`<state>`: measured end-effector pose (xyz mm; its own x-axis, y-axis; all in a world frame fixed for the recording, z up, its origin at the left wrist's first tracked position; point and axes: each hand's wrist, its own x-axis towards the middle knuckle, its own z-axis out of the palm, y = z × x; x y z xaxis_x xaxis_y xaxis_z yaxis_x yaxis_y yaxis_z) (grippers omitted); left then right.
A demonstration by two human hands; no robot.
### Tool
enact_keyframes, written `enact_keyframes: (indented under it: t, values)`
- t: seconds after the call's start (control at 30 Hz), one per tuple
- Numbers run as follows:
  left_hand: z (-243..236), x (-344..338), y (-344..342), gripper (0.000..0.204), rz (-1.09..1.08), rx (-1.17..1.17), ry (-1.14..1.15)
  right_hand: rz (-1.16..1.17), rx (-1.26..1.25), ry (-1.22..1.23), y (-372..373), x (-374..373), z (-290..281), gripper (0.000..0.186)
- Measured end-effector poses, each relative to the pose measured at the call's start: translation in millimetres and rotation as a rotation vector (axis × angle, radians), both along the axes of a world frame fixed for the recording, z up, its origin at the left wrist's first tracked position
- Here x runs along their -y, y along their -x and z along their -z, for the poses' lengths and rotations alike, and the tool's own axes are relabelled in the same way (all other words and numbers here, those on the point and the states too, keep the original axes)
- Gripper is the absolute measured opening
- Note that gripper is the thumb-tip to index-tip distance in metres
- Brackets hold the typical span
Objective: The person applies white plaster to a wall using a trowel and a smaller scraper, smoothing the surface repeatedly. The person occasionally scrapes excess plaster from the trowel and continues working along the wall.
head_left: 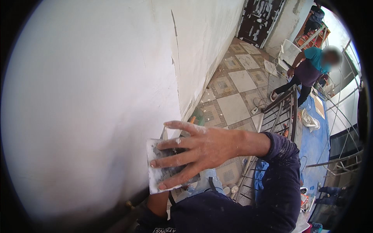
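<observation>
My right hand [194,149] reaches across from the right, its fingers spread over a flat, putty-smeared plate [154,171] with a whitish edge. This plate looks like a wide putty spreader. Its thumb is out of sight, and the fingers press on the plate's upper face. White dust or putty marks the knuckles. Close to the plate stands the white wall [97,89], with a jagged crack along its corner. My left forearm [157,202] shows below the plate; the left hand itself is hidden behind it.
A person [309,70] in a teal and dark shirt stands beside a dark metal railing [278,110]. Patterned floor tiles [233,106] run back to a dark, white-patched door [260,21]. Blue sheeting [312,136] lies beyond the railing. A white plastic chair [288,50] stands farther back.
</observation>
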<state>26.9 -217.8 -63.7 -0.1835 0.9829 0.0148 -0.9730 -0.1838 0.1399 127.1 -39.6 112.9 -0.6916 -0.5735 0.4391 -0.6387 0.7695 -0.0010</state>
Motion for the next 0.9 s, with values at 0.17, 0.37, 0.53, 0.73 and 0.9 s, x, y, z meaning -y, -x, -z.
enact_keyframes:
  t: [0.17,0.37,0.53,0.73,0.9]
  values:
    - [-6,9,17,0.048,-0.158,0.031,0.454,0.288,0.082,0.208,-28,-24,95,0.056]
    - [33,35,29,0.033,-0.272,-0.135,0.009,0.86,0.524,0.426,2,-114,337,0.053]
    - [62,64,-9,0.046,-0.342,-0.089,0.508,1.278,0.785,2.067,82,-160,533,0.047]
    - [73,93,-28,0.035,-0.371,-0.033,0.699,1.436,0.704,2.355,141,-175,624,0.049]
    - [73,117,-31,0.038,-0.353,0.075,0.753,1.331,0.654,2.125,145,-175,585,0.054]
